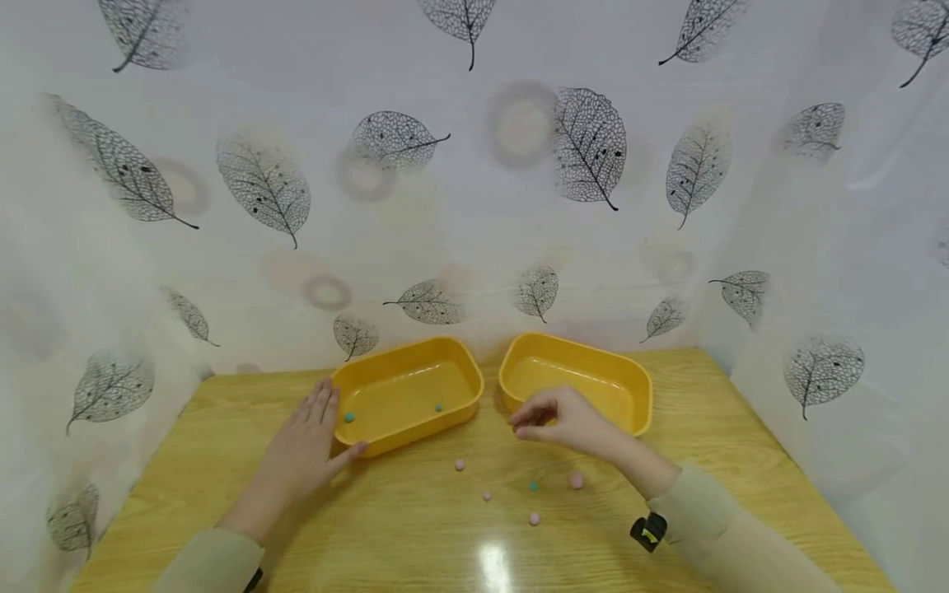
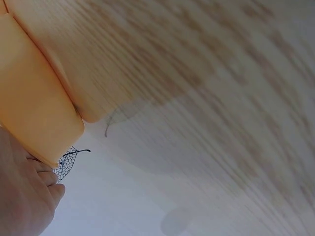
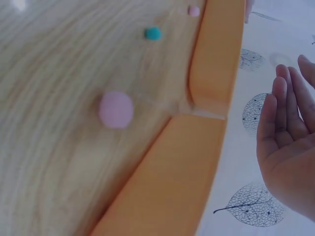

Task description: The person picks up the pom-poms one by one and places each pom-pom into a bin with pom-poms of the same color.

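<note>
My left hand (image 1: 302, 441) rests along the left end of a yellow tray (image 1: 404, 441), fingers straight and thumb at its front corner. Two teal balls lie inside that tray, one teal ball (image 1: 349, 417) near the left end. Over the front left side of a second yellow tray (image 1: 578, 362) hovers my right hand (image 1: 567, 420), its fingers loosely bent toward the thumb. Nothing shows between them. On the table in front lie several small pink balls, among them a larger pink ball (image 3: 116, 109), and a teal ball (image 3: 153, 33).
The wooden table (image 1: 415, 535) ends at a white curtain (image 1: 474, 214) printed with dark leaves, which stands behind and on both sides. The two trays sit near the back edge, angled, with a narrow gap between them.
</note>
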Available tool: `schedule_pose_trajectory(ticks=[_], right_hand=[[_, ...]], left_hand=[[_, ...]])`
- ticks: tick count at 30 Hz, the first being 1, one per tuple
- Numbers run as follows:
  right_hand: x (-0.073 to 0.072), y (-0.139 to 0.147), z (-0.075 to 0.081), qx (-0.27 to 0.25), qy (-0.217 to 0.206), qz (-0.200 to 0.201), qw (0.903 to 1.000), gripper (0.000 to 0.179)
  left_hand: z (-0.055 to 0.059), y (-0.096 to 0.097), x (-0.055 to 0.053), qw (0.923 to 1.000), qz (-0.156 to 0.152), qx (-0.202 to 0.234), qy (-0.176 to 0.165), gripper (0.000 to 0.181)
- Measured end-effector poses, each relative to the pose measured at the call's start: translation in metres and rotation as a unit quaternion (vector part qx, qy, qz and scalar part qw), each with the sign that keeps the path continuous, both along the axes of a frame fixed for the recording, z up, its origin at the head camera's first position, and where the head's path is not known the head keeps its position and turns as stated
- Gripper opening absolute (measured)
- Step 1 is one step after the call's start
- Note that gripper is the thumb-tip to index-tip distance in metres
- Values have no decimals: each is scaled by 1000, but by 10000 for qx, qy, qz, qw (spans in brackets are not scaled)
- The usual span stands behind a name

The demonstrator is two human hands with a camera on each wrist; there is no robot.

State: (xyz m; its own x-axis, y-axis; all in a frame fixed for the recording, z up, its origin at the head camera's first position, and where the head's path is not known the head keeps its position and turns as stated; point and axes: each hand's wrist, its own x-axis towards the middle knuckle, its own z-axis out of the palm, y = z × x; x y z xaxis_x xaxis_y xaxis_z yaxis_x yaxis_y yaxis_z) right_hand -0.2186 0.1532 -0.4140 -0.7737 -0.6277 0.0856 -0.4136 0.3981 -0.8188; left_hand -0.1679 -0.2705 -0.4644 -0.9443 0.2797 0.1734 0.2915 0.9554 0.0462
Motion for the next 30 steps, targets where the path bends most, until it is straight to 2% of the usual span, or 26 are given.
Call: schedule_pose_trajectory(ticks=[14, 24, 30], right_hand=[[12, 16, -34, 38, -314, 35, 9995, 23], [14, 26, -56, 82, -626, 78, 9980, 24], [13, 29, -65, 120, -677, 50, 9976, 25]], left_hand=[[1, 1, 0, 10000, -3, 4, 1, 103], [1, 0, 0, 10000, 10, -20, -15, 103], [-1, -1, -1, 10000, -11, -42, 16, 103]])
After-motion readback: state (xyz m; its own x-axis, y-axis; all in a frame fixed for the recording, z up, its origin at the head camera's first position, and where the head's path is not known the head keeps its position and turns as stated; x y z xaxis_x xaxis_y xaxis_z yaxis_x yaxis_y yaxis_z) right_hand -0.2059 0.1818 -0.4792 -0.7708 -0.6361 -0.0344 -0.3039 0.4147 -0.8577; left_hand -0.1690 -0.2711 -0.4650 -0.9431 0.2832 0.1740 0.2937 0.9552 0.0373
